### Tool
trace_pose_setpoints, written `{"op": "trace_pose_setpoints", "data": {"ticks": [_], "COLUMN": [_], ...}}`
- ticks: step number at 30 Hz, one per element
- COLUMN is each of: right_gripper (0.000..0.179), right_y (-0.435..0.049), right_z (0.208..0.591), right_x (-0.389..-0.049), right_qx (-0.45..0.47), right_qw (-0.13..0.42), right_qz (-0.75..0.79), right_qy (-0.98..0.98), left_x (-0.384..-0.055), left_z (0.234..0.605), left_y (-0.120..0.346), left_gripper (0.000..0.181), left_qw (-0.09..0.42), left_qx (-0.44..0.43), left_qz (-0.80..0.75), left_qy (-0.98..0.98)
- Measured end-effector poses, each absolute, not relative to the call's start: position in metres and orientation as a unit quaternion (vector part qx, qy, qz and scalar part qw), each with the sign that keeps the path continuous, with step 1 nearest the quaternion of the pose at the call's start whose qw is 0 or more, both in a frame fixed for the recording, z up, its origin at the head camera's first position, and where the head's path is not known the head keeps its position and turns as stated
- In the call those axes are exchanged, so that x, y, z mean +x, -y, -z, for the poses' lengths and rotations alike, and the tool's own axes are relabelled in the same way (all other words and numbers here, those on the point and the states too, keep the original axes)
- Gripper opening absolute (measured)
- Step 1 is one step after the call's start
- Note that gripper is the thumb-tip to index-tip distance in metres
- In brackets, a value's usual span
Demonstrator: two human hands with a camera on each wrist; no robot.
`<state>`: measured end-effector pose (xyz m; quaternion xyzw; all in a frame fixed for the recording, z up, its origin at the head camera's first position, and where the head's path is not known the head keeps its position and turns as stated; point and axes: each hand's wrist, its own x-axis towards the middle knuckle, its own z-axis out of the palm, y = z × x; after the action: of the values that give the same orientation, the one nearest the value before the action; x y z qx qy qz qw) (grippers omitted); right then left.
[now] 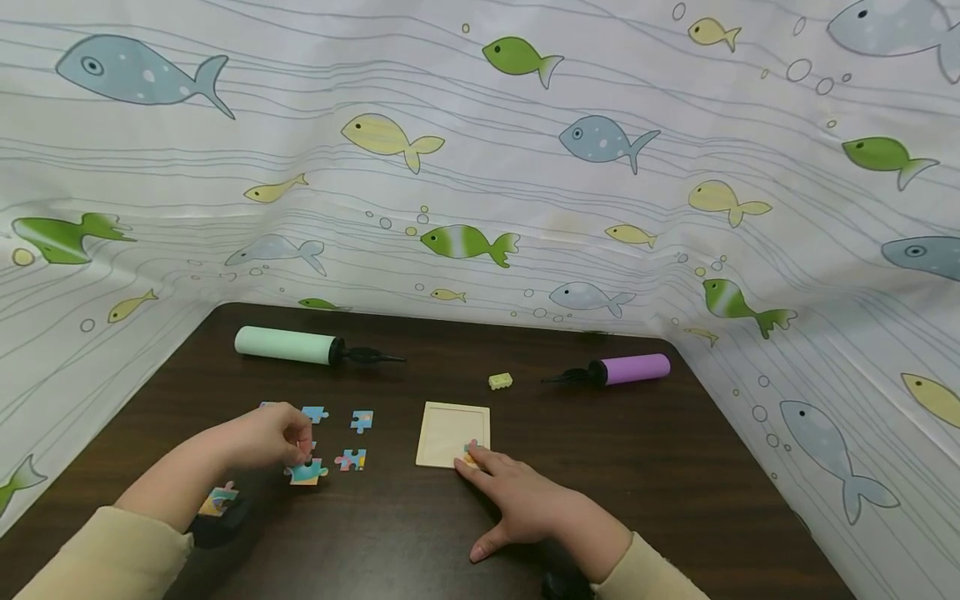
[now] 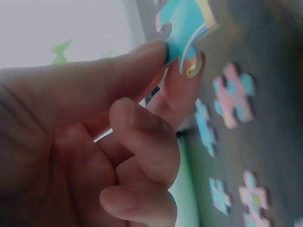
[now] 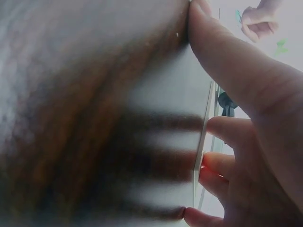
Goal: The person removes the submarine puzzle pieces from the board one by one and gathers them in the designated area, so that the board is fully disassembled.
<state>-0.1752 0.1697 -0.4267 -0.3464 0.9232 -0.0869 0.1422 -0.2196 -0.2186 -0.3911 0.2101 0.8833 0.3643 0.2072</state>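
My left hand (image 1: pixel 272 433) pinches a turquoise jigsaw piece (image 1: pixel 306 473) with a sandy edge between thumb and index finger. The left wrist view shows this jigsaw piece (image 2: pixel 185 23) at the fingertips, lifted off the table, with the other fingers curled below. A pale square puzzle frame (image 1: pixel 444 429) lies flat at the middle of the table. At its lower right corner sits one puzzle piece (image 1: pixel 470 448), partly covered by fingertips. My right hand (image 1: pixel 525 497) rests there, fingers extended onto the frame's near edge and thumb spread toward the table.
Several loose jigsaw pieces (image 1: pixel 351 459) lie around the left hand, some partly hidden by it. A piece (image 1: pixel 219 500) lies near the left wrist. Farther back are a green pump (image 1: pixel 288 345), a yellow toy brick (image 1: pixel 500 381) and a purple pump (image 1: pixel 633 369). A fish-patterned curtain (image 1: pixel 480 167) encloses the table.
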Motion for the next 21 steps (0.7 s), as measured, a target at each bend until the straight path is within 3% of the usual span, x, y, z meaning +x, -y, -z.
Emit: {"op": "trace_pose_setpoints", "data": {"ticks": [9, 21], "right_gripper": [0.110, 0.110], "right_y": [-0.169, -0.169], "right_z": [0.426, 0.427], "right_x": [-0.175, -0.176], "right_qx": [-0.349, -0.348], "right_qw": [0.137, 0.138], "right_qz": [0.087, 0.088], "right_qy": [-0.923, -0.923], "left_x": [-0.209, -0.203], "left_z": [0.405, 0.415], "left_y": [0.244, 0.250], "left_gripper": [0.014, 0.017], "left_qw": [0.254, 0.222], "left_qx": [0.206, 0.226], "left_qz": [-0.400, -0.383], "left_qy": [-0.856, -0.868]}}
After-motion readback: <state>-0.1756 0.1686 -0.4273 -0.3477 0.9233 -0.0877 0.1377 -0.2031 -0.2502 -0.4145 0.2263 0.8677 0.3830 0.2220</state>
